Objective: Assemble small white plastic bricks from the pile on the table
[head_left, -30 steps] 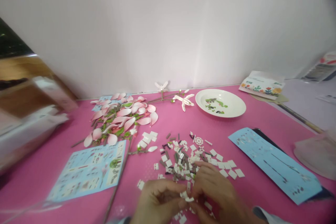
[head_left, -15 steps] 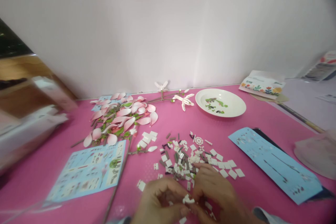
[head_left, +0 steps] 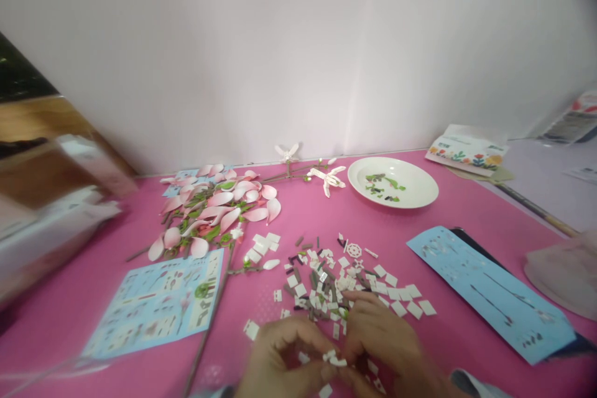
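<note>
While both hands' fingers [head_left: 311, 334] pinch small white piece [head_left: 334, 359], pink tabletop [head_left: 308, 217] meets pale wall [head_left: 280, 56] behind.

Surface: pink tabletop [head_left: 308, 217]
Landmark: white plate [head_left: 426, 189], on the tabletop
Left of plate: pink-petalled flower pile [head_left: 224, 202]
Nearer than plate: scattered small pieces [head_left: 326, 280]
Right and nearer: blue instruction booklet [head_left: 489, 292]

The small white piece [head_left: 336, 359] at the fingertips now sits slightly lower and at a changed angle. The left hand's [head_left: 286, 357] thumb has dropped from its index finger, widening the gap, where a loose white tile [head_left: 303, 357] now shows.
</note>
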{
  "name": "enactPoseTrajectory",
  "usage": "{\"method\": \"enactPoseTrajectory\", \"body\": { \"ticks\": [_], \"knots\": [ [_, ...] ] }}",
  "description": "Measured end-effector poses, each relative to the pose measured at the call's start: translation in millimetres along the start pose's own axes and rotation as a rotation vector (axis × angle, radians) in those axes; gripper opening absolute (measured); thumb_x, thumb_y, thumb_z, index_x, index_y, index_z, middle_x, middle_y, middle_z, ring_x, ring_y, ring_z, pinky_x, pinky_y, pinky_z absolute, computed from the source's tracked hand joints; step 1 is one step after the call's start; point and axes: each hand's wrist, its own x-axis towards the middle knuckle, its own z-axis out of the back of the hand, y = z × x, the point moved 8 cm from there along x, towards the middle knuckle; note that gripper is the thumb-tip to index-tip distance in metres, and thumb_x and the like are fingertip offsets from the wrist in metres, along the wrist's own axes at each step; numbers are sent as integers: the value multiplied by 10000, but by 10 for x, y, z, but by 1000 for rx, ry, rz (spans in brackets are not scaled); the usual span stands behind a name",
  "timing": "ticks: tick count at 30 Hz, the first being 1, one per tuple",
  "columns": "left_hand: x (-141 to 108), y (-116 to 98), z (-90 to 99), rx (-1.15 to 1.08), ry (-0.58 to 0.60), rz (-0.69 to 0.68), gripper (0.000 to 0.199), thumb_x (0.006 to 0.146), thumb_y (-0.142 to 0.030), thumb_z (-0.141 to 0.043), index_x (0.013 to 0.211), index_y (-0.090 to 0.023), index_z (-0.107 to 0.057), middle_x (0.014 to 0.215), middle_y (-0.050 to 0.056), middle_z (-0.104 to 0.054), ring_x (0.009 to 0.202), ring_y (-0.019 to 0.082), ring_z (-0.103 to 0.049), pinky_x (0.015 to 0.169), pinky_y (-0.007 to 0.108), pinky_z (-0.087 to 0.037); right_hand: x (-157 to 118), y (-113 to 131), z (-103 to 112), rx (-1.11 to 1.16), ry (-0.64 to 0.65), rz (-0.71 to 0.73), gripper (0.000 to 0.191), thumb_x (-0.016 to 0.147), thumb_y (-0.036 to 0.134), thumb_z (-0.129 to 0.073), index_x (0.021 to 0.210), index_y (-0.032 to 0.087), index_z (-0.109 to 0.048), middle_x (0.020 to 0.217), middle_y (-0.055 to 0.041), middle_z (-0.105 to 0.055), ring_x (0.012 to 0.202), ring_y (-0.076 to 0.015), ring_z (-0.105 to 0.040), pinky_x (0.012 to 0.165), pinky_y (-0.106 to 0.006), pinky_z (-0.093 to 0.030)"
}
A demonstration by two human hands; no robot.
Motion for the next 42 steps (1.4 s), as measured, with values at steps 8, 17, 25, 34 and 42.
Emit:
{"method": "enactPoseTrajectory", "body": {
  "ticks": [8,17,25,34,42],
  "knots": [
    [12,0,-11,-14,16,4,81,686,-191,-827,744,-174,-774,726,49,-748,683,163,-665,658,253,-490,46,4,9,5,15,-17,199,805,70,-606,687,210,-529,594,41,-533,606,-118,-538,974,-379,-431],
    [17,-9,0,-29,7,2,78,682,-172,-829,736,-174,-773,732,46,-756,680,149,-662,648,235,-487,73,-3,-7,4,17,0,188,803,66,-589,702,215,-534,592,41,-541,601,-126,-544,977,-391,-433],
    [-5,-18,14,77,-22,-27,103,668,-153,-827,749,-178,-768,739,49,-758,701,180,-677,666,257,-509,77,42,20,-17,5,20,210,785,54,-572,678,225,-513,570,49,-531,573,-124,-540,950,-382,-459],
    [-58,-123,37,314,-66,-181,87,689,-147,-804,757,-193,-776,745,63,-788,678,180,-714,646,218,-534,27,9,-4,-35,-4,-41,229,767,23,-530,659,221,-485,577,57,-508,578,-114,-522,972,-384,-447],
    [-74,-199,-4,376,-44,-270,115,704,-117,-788,754,-220,-780,722,66,-784,642,181,-714,622,226,-541,-7,-19,-33,-25,-32,-31,229,749,27,-519,664,229,-450,587,60,-496,571,-115,-514,972,-398,-450]
  ]
}}
